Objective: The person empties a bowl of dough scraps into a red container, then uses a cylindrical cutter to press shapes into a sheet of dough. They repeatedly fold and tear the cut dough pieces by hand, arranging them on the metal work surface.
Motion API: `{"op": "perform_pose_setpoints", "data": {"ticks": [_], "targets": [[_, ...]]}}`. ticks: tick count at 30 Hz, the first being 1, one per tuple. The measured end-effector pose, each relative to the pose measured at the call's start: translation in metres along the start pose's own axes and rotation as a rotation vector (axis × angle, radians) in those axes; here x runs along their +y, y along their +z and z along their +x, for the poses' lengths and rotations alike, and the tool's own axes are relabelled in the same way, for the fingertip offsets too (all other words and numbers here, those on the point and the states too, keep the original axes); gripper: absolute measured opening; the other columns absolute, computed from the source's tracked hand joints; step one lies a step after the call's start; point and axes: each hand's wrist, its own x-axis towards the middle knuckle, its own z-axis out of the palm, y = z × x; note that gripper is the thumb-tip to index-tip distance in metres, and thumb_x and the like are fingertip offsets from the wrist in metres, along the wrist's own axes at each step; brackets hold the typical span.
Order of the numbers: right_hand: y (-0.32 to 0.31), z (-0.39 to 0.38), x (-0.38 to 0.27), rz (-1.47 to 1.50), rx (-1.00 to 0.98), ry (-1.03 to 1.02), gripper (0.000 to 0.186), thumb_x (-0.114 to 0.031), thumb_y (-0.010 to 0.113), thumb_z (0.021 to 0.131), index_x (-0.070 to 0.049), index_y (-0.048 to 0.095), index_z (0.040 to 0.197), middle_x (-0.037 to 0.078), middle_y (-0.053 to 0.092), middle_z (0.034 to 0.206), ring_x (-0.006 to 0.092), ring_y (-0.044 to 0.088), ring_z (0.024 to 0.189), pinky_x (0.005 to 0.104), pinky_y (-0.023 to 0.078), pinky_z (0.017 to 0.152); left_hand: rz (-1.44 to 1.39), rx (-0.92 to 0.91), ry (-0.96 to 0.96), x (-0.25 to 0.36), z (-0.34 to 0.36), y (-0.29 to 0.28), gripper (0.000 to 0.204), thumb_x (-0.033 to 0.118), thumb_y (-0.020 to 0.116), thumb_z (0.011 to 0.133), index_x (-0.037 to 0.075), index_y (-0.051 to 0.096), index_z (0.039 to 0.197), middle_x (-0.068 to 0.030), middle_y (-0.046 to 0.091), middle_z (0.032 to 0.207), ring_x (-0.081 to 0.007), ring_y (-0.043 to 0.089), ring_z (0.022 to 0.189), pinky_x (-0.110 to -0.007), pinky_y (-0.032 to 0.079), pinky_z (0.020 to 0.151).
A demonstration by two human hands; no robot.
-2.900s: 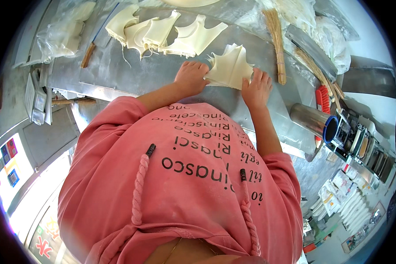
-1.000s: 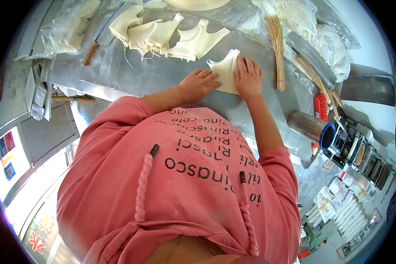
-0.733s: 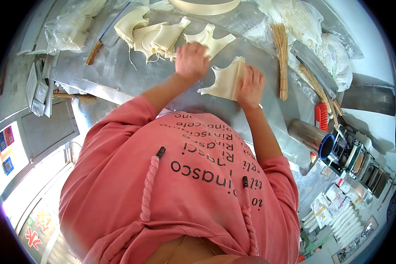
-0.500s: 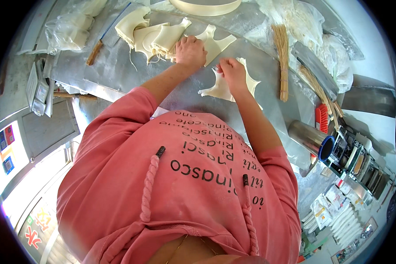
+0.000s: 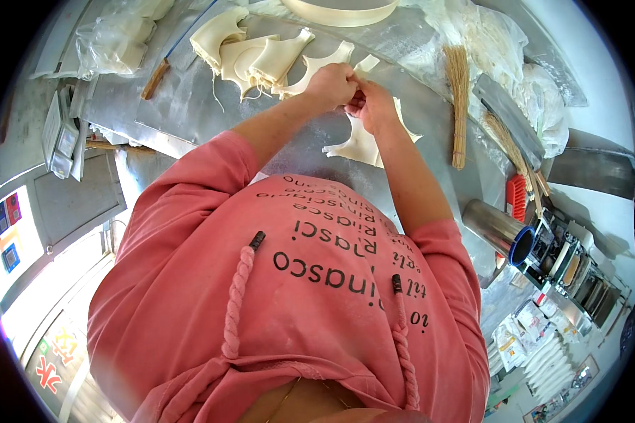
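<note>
Over the metal worktable my left hand (image 5: 331,86) and my right hand (image 5: 374,106) meet, fingertips together. The fingers of both are closed, and whatever lies between them is hidden. Beneath and behind my left hand lies a pale dough sheet scrap (image 5: 340,55) with curved cut-out edges. A second dough scrap (image 5: 356,146), with pointed corners, lies flat under and beside my right hand. To the left of my hands, folded dough scraps (image 5: 274,62) sit in an overlapping heap with thin strands hanging from it.
A straw whisk (image 5: 456,106) lies to the right, near a wide blade (image 5: 508,116) and a red brush (image 5: 516,199). A metal cylinder (image 5: 492,225) stands near the right edge. A wooden-handled tool (image 5: 155,79), plastic bags (image 5: 113,46) and a pale round rim (image 5: 342,13) are farther away.
My left hand has moved right, off the dough heap's edge. My right hand has shifted slightly up from the near dough scrap, and the hands now touch.
</note>
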Motion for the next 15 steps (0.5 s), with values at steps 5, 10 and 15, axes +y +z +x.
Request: {"op": "perform_pose_setpoints", "data": {"ticks": [5,10,15], "targets": [[-0.016,-0.021,-0.004,-0.223,-0.003,-0.197,0.014,-0.015,0.053,0.089,-0.001,0.057,0.088,0.007,0.059,0.069,0.0133,0.053,0.055,0.0277,0.044,0.051,-0.482,-0.207,-0.238,0.007,-0.006,-0.020,0.021,0.014,0.058,0.083,-0.002,0.060,0.096,-0.0070,0.063,0.080,-0.0131,0.061,0.067,-0.025,0.048,0.057],[0.007,-0.053,-0.023,-0.365,0.063,-0.287,0.016,-0.013,0.052,0.090,0.003,0.055,0.090,0.007,0.058,0.068,0.0129,0.053,0.055,0.0271,0.043,0.050,-0.384,-0.209,-0.172,0.014,-0.019,-0.011,0.025,0.019,0.062,0.081,-0.004,0.063,0.090,-0.0085,0.063,0.079,-0.0131,0.058,0.070,-0.027,0.047,0.062],[-0.002,-0.063,-0.029,-0.385,0.020,-0.263,0.015,-0.012,0.051,0.090,0.003,0.055,0.089,0.007,0.059,0.070,0.0128,0.053,0.057,0.0268,0.043,0.050,-0.438,-0.261,-0.064,0.016,-0.029,-0.012,0.028,0.024,0.061,0.079,-0.003,0.066,0.085,-0.0112,0.065,0.080,-0.0166,0.059,0.071,-0.030,0.047,0.064]]}}
